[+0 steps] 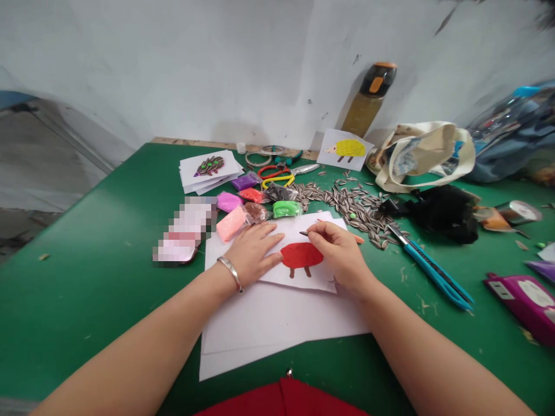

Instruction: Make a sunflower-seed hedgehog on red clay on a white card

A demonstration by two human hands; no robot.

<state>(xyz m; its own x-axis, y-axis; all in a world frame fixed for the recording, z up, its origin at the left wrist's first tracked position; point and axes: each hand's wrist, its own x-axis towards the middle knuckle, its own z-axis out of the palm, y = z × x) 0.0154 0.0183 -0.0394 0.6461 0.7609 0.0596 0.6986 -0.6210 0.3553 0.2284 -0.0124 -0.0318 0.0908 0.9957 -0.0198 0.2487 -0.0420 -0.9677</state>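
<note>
My left hand (255,251) lies flat with fingers spread on a white sheet (318,281), holding it down on larger white paper (277,323). A red oval shape (302,255) with two brown legs lies on that sheet, right of my left fingertips. Just above it, my right hand (336,248) pinches a sunflower seed (304,233) between thumb and forefinger; its dark tip points left. The hand hides the rest of it and the red shape's right end. Beyond my right hand is a heap of sunflower seeds (347,202).
Bagged coloured clay (232,224), scissors (277,173) and a picture card (210,167) lie beyond my left hand. A phone (186,231) is at left. On the right are a blue utility knife (437,274), black bag (446,214) and magenta case (522,306). A bottle (368,98) stands behind.
</note>
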